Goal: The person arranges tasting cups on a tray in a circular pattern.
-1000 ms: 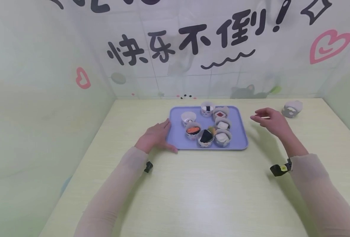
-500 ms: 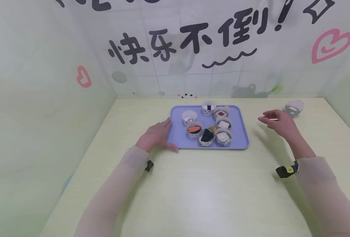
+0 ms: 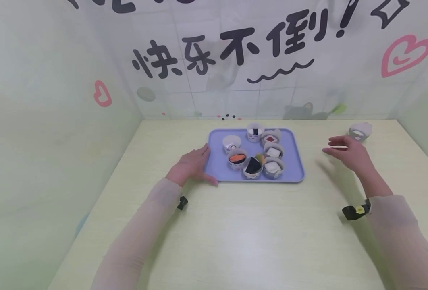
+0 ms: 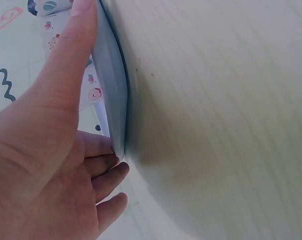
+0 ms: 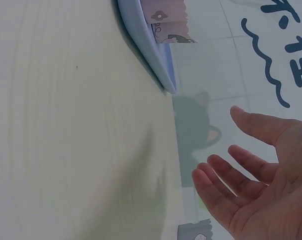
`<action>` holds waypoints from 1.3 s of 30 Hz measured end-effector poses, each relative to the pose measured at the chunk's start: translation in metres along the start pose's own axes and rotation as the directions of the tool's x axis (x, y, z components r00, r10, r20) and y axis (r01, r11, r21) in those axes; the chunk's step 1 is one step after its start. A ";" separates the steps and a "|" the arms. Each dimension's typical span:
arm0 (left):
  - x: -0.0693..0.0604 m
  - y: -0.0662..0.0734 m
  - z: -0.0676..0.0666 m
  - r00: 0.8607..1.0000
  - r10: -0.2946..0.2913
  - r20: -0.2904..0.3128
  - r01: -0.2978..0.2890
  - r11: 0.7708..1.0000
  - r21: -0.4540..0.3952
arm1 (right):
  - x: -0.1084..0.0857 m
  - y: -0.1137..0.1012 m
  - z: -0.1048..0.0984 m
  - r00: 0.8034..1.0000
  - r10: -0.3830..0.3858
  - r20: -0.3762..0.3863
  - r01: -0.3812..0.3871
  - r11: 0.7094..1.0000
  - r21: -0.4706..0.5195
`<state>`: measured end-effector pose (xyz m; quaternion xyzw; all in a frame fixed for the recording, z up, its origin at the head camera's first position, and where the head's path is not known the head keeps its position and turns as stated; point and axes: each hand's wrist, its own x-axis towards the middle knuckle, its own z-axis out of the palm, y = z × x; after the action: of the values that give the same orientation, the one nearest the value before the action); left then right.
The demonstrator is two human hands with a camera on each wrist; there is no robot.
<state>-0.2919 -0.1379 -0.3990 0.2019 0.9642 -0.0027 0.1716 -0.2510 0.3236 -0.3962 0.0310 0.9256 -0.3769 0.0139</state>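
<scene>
A blue tray (image 3: 219, 175) lies on the table with several patterned paper cups on it. Food-like pieces sit in the cups: an orange-topped one (image 3: 237, 158), a black triangle (image 3: 252, 165) and white pieces (image 3: 273, 167) among them. My left hand (image 3: 189, 166) rests against the tray's left end, thumb at its front corner and fingers along its side. The left wrist view shows that hand (image 4: 46, 130) touching the tray rim (image 4: 116, 95). My right hand (image 3: 352, 154) holds nothing and hovers right of the tray, fingers loosely bent. In front of a separate cup (image 3: 360, 131), it partly covers that cup.
A pale wooden tabletop (image 3: 235, 229) spreads in front of the tray. Behind it stands a white printed backdrop (image 3: 214, 96) with black characters and hearts. A pale side wall (image 3: 54, 141) bounds the left.
My right hand has moved rightward, away from the tray and toward the separate cup. The left hand stays at the tray's end. The head view has shifted slightly.
</scene>
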 end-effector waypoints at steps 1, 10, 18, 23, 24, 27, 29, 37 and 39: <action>0.000 0.000 0.000 1.000 -0.001 0.000 0.001 1.000 0.000 | 0.000 0.001 -0.001 1.000 0.002 -0.007 -0.002 1.000 -0.006; 0.002 0.000 0.001 1.000 -0.006 0.002 0.006 1.000 0.000 | -0.004 0.006 -0.006 0.990 0.028 -0.137 -0.025 0.999 0.026; 0.002 0.000 0.001 1.000 -0.004 0.003 0.004 1.000 0.005 | -0.001 0.010 -0.013 0.960 0.129 -0.248 -0.098 0.986 0.133; 0.002 0.000 0.001 1.000 -0.001 0.004 0.001 1.000 0.000 | 0.003 0.012 -0.014 0.928 0.182 -0.324 -0.119 0.972 0.204; 0.002 -0.001 0.001 1.000 0.000 0.003 0.000 1.000 -0.001 | 0.004 0.013 -0.015 0.921 0.199 -0.335 -0.131 0.968 0.214; 0.001 -0.001 0.000 1.000 -0.001 0.004 0.001 1.000 -0.004 | 0.009 0.016 -0.017 0.902 0.231 -0.365 -0.146 0.958 0.245; 0.001 -0.001 0.000 1.000 -0.002 0.003 0.002 1.000 -0.004 | 0.012 0.019 -0.017 0.894 0.241 -0.379 -0.146 0.954 0.263; 0.000 0.000 -0.001 1.000 0.001 0.004 -0.001 1.000 0.005 | 0.022 0.027 -0.019 0.881 0.308 -0.360 -0.183 0.922 0.340; 0.000 0.000 -0.001 1.000 0.000 0.006 0.000 1.000 0.007 | 0.025 0.029 -0.020 0.874 0.341 -0.345 -0.207 0.906 0.371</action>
<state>-0.2927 -0.1379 -0.3982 0.2028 0.9637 -0.0069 0.1737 -0.2744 0.3592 -0.4032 0.2422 0.8201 -0.5024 -0.1280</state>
